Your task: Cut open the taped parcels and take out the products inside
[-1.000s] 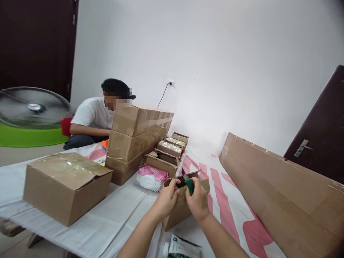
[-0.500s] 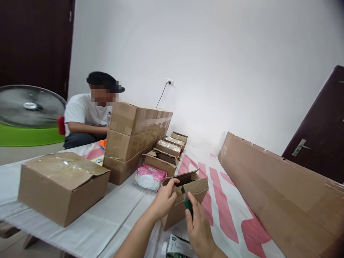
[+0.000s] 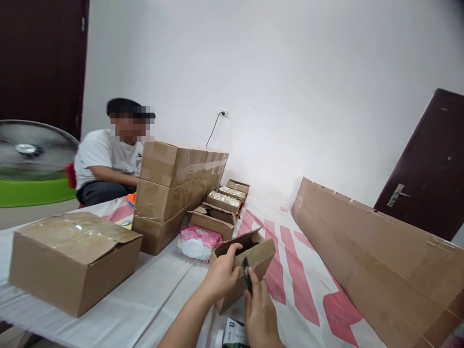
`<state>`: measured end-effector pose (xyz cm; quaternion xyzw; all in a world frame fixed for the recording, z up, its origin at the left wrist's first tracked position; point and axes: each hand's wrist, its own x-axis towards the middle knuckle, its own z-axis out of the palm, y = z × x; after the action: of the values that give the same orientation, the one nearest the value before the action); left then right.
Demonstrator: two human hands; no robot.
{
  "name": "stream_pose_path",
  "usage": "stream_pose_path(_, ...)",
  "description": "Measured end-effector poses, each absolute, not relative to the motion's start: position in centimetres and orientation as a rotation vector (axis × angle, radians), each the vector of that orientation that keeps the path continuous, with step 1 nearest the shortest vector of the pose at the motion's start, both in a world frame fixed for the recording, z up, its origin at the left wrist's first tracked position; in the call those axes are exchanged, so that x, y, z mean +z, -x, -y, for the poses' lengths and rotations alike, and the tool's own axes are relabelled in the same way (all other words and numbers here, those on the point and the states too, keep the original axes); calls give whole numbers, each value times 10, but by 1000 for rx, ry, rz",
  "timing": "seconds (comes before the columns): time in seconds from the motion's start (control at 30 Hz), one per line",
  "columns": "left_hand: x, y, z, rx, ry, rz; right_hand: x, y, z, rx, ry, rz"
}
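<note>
My left hand point(image 3: 222, 274) is closed on the near edge of a small cardboard box point(image 3: 264, 255), its index finger over the rim. The box's top is open, with a flap raised on the far side. In my right hand point(image 3: 261, 309) is a utility knife point(image 3: 248, 280) with a green handle and a dark blade. The blade points up, close to the near flap; whether it touches the cardboard I cannot tell. A pink and white pack of wipes point(image 3: 199, 241) lies just beyond the box. Below my hands is a labelled bottle point(image 3: 235, 332), partly hidden by my right hand.
Stacked sealed boxes point(image 3: 163, 198) stand left of a row of smaller boxes point(image 3: 224, 200). A larger box point(image 3: 47, 270) sits at the near left. Along the right runs a long cardboard panel point(image 3: 362, 241). Behind the stack sits a person point(image 3: 97, 154) near a fan point(image 3: 29, 150).
My right hand has closed further around the knife and turned it more upright against the box's near side. My left hand stays on the box. The whole view has shifted slightly.
</note>
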<state>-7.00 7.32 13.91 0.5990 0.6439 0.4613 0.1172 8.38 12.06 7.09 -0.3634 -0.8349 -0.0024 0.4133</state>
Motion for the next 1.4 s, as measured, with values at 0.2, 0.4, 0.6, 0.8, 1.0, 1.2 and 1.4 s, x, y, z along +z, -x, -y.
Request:
stream_pose_path(0.2, 135, 66, -75, 1394, -1721, -1847, 104, -86, -136, 117, 901, 2054)
stream_pose_path(0.4, 142, 67, -73, 1350, -1669, -1889, 88, -102, -106, 129, 734, 2193)
stream_pose_path(0.6, 145, 62, -73, 1295, -1659, -1969, 75, -102, -101, 100, 700, 2170)
stream_pose_path(0.8, 141, 63, -74, 1319, -1695, -1961, 74, -95, -106, 95, 739, 2139)
stream_pose_path(1.0, 141, 63, -74, 1314, -1713, -1939, 69, -89, -108, 24, 802, 2122)
stream_pose_path(1.2, 143, 64, -74, 1303, -1719, -1951, 63, -81, -110, 17, 862, 2059)
stream_pose_path(1.4, 142, 66, -76, 1273, -1707, -1968, 61, -79, -114, 463, 711, 1953)
